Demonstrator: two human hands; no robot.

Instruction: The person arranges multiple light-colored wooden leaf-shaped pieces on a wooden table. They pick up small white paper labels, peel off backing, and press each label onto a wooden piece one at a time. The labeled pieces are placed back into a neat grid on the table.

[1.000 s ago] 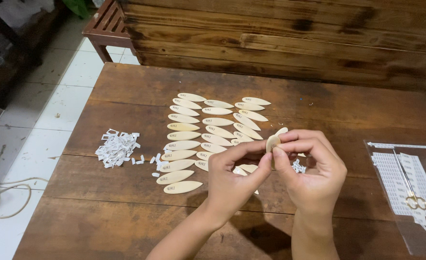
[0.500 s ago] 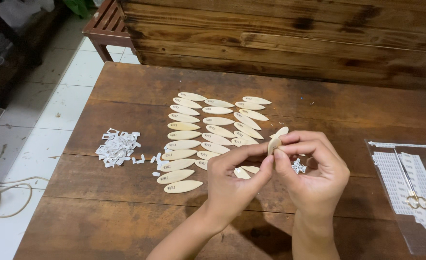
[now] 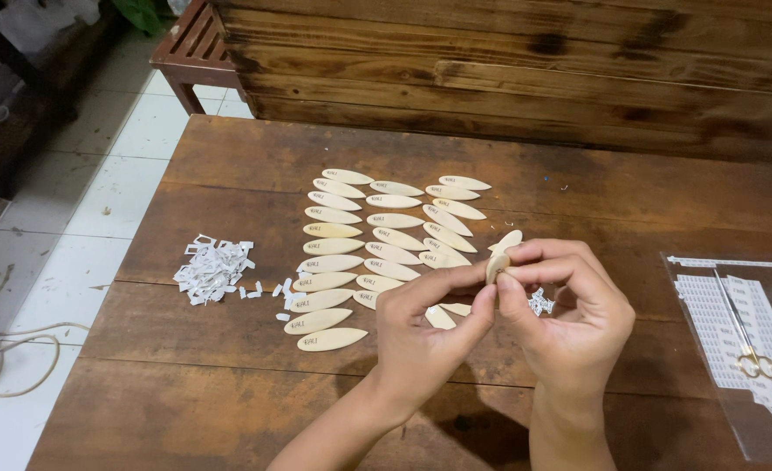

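Two hands meet over the near half of the wooden table (image 3: 185, 410), both pinched on one pale, leaf-shaped wooden piece (image 3: 503, 253). The left hand (image 3: 425, 336) grips its lower end between thumb and forefinger; the right hand (image 3: 578, 318) closes on it from the other side, fingers curled over. The piece stands nearly upright, its long axis leaning up and away from the person, its tip clear above the fingertips. Neither hand is nearer than the other; it sits right between them. Just beyond and to the left lie rows of matching pieces (image 3: 377, 235) flat on the boards. Further left is a heap of small white paper scraps (image 3: 214, 269). Well off to the right, small scissors (image 3: 744, 327) rest on a clear sleeve of label sheets (image 3: 752, 410).
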